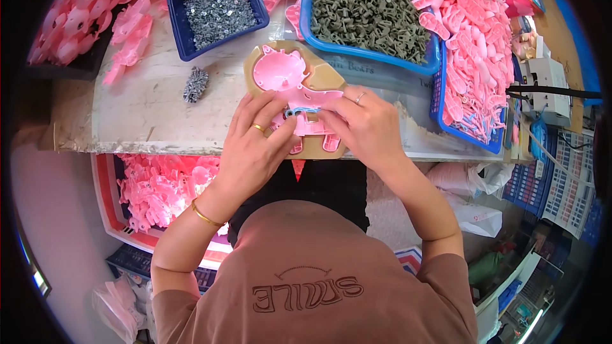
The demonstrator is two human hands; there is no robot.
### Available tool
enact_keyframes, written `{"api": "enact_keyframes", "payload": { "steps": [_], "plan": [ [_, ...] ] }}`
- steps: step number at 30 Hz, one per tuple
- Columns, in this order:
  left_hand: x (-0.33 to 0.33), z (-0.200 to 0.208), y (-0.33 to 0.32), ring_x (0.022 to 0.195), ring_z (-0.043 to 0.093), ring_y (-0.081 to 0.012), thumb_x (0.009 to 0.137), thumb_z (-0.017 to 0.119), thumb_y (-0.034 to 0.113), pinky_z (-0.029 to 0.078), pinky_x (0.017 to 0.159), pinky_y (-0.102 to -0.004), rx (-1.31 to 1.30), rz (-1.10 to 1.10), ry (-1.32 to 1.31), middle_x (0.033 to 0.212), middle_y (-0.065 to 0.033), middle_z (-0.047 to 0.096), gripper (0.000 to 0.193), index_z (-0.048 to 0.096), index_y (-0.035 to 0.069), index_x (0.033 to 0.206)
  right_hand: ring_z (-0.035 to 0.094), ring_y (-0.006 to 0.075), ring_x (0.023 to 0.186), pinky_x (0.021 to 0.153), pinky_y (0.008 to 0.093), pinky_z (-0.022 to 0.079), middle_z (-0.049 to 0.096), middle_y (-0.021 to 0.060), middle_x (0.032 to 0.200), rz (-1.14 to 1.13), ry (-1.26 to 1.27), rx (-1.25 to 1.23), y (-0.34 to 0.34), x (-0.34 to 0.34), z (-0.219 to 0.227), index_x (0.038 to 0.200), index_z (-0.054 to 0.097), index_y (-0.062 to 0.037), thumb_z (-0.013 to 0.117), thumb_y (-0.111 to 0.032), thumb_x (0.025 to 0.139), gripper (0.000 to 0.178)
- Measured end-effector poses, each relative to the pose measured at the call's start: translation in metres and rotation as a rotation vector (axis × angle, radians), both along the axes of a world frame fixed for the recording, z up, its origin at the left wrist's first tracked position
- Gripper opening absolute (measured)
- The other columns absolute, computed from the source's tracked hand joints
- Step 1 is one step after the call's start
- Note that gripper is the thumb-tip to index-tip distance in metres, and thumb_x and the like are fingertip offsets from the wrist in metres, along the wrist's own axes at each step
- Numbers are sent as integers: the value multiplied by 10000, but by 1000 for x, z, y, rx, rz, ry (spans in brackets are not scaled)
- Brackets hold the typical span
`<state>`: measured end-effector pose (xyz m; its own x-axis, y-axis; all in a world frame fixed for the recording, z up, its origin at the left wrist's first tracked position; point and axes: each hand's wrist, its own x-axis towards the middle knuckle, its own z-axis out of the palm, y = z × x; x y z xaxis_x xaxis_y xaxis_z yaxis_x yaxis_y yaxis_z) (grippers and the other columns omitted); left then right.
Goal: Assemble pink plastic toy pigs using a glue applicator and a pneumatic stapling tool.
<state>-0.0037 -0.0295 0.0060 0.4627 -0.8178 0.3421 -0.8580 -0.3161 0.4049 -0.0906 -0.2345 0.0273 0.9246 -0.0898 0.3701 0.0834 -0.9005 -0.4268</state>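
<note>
Station: table (162,108), with the tan fixture block (326,76) lying at the middle of its near edge. The pink toy shell (280,70) sits in this block, its rounded hollow end toward the table's far edge and 2 leg-like ends toward the near edge. A thin blue strip (307,110) lies across the shell's middle. The left hand (258,130) is partly curled, its thumb and forefinger close together beside a small dark round part (290,113) at the shell's left side; whether they grip it cannot be told. The right hand (366,124) is also partly curled, thumb and forefinger bent onto the shell's right side near the blue strip; any small part pinched there is hidden. Step in hand, as judged: fitting or settling the strip and round part in the shell. The next move appears to call for light fingertip pressure at both sides, keeping the shell flat in the block. Stock: 1 dark blue tray (174,22) of small metal pieces toward the table's far edge; 1 light blue tray (382,62) of grey-green parts, right of it; 1 small metal pile (196,85) left of the block.
</note>
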Motion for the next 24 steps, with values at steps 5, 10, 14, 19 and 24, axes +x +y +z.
{"api": "enact_keyframes", "payload": {
  "steps": [5, 10, 14, 19, 24],
  "plan": [
    [0, 1, -2, 1278, 482, -332, 827, 747, 173, 374, 1114, -528, 6, 0, -5, 1295, -122, 565, 309, 640, 111, 1110, 648, 231, 774, 630, 375, 531, 619, 33, 795, -30, 63, 44, -4, 1, -2, 783, 683, -106, 755, -158, 778, 90],
    [2, 2, 2, 1279, 483, -328, 823, 749, 173, 368, 1118, -533, -10, 11, 2, 1294, -119, 568, 318, 643, 111, 1116, 657, 262, 792, 663, 402, 526, 646, 39, 828, 7, 257, -17, -3, 10, 7, 820, 685, -95, 737, -197, 808, 115],
    [8, 11, 2, 1231, 503, -362, 824, 741, 158, 402, 1072, -503, -42, -28, 87, 1263, -135, 580, 324, 640, 72, 1119, 629, 317, 914, 758, 405, 515, 626, 125, 988, 129, -26, 178, 25, 44, 41, 1057, 646, -65, 749, -241, 827, 307],
    [49, 19, 16, 1053, 576, -338, 868, 664, 101, 492, 894, -424, -152, 178, 60, 1065, -127, 634, 178, 644, 42, 1034, 615, 258, 784, 702, 363, 500, 632, 161, 924, 206, -666, 250, 71, 163, 110, 1070, 587, 39, 706, -170, 863, 317],
    [128, 24, 11, 917, 576, -278, 876, 652, 142, 493, 803, -384, 5, 344, -231, 892, -75, 631, 81, 682, 68, 891, 661, 241, 753, 697, 355, 525, 679, 157, 866, 250, -642, 457, 68, 234, 131, 1072, 615, 13, 751, -206, 834, 350]
  ]
}}
